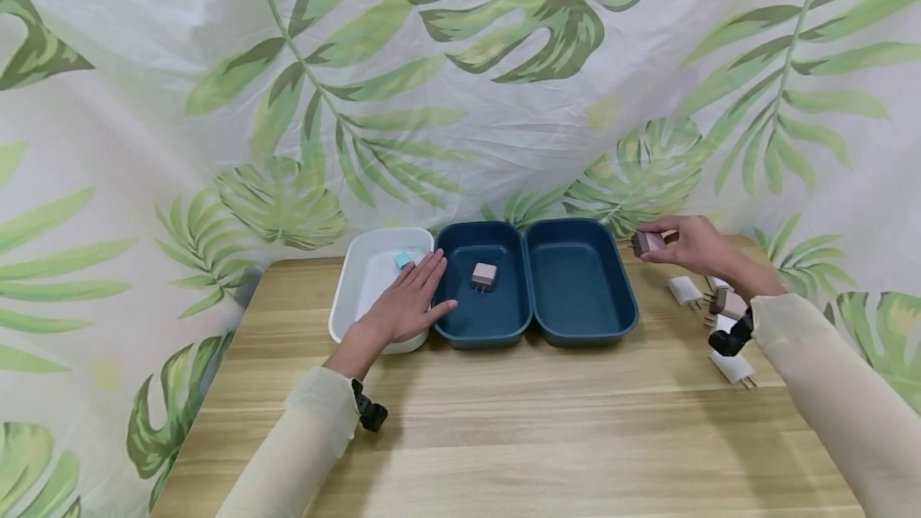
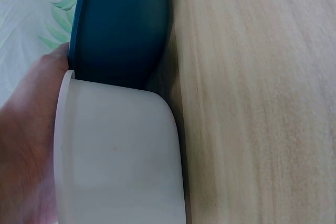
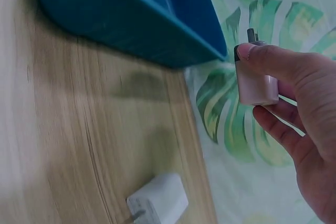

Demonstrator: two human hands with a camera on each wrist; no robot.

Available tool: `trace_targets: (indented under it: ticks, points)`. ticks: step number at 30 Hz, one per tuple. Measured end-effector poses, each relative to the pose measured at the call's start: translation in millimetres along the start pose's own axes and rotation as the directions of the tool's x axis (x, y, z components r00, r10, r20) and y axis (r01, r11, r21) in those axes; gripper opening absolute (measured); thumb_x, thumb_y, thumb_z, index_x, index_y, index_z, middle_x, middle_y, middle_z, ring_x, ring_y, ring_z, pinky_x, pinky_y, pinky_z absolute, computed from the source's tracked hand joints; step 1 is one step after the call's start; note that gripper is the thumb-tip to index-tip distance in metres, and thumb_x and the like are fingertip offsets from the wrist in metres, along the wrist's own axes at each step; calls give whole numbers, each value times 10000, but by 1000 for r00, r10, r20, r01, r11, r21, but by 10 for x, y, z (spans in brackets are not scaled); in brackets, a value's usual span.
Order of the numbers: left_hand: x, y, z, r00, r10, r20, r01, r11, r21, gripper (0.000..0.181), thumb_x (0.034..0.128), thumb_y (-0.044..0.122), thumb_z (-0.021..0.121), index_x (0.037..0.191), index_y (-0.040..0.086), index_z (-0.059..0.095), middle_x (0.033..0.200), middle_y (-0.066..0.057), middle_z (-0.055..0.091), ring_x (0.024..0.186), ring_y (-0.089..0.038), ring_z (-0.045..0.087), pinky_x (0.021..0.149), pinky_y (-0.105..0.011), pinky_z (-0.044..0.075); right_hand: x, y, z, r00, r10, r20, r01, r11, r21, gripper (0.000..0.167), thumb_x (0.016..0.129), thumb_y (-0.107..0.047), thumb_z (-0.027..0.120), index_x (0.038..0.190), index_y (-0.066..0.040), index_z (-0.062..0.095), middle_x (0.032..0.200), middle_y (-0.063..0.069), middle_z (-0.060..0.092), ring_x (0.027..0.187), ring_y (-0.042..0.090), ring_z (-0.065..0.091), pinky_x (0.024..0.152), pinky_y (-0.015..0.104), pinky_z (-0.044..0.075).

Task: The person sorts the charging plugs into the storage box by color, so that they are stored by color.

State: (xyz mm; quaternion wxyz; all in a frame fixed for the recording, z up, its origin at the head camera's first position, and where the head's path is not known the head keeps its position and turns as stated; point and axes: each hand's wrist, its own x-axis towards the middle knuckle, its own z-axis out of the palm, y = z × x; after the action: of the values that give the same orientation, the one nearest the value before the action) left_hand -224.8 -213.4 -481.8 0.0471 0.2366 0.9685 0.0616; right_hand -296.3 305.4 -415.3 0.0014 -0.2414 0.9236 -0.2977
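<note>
In the head view my right hand (image 1: 694,245) pinches a pink charger with a dark pronged end (image 1: 648,243), held up just right of the right blue tray (image 1: 581,282). The right wrist view shows that charger (image 3: 256,83) between thumb and fingers, prongs upward. My left hand (image 1: 403,300) lies flat with straight fingers across the adjoining rims of the white tray (image 1: 345,294) and the middle blue tray (image 1: 480,340). A small teal charger (image 1: 403,260) lies in the white tray, beside my left fingertips. Inside the middle tray is a pink charger (image 1: 484,275).
Several chargers lie on the wooden table (image 1: 504,430) at the right, by my right wrist, among them a white one (image 1: 685,291), a brown-and-pink one (image 1: 728,303) and another white one (image 1: 732,366). A leaf-patterned cloth (image 1: 504,142) hangs behind the trays.
</note>
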Motion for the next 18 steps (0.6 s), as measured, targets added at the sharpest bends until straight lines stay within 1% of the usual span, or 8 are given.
trace_targets:
  ticks: [4,7,12,14,17,18]
  points:
    - [6,-22,21,1000,2,-4,-2,1000,-3,885,1094,655,339,1710,88,52,1793,-53,-21,1654,-224,-14,1334,-466,49,11,-106,39,999,-50,-12,50,999,2,473,867,-98,886,1288,51,730,1171,269,738,938,395,758,730,262,599]
    - [8,-25,27,1000,2,-8,-2,1000,-1,888,1091,672,313,1711,91,57,1794,-52,-17,1655,-226,-9,1334,-468,55,25,-201,73,994,-105,-22,105,994,5,474,855,-85,894,1282,48,735,1159,246,748,933,374,749,762,320,619]
    - [3,-15,16,1000,3,-20,-3,1000,-3,898,1084,687,300,1711,84,74,1794,-63,3,1656,-241,15,1332,-478,70,68,-352,150,976,-214,-38,214,977,7,458,836,-53,901,1258,41,748,1145,197,767,942,323,731,805,466,624]
    - [-1,-8,12,1000,3,-19,-3,1000,1,896,1086,681,306,1710,83,72,1794,-64,2,1656,-241,16,1332,-477,70,80,-411,187,970,-243,-35,243,970,5,455,832,-47,901,1252,39,750,1152,184,770,947,307,728,809,508,618]
    - [-8,10,2,1000,-5,-7,5,1000,7,880,1094,657,325,1711,88,60,1794,-58,-9,1655,-232,3,1334,-467,61,91,-495,242,962,-272,-28,271,962,-10,462,823,-66,913,1248,28,757,1151,172,774,942,291,732,802,516,622]
    - [-11,17,-4,1000,-8,-5,8,1000,6,873,1097,643,338,1711,85,64,1794,-61,-7,1655,-235,3,1334,-468,60,95,-519,260,960,-279,-25,279,960,-13,466,820,-71,916,1248,25,758,1152,166,775,940,282,732,802,501,625]
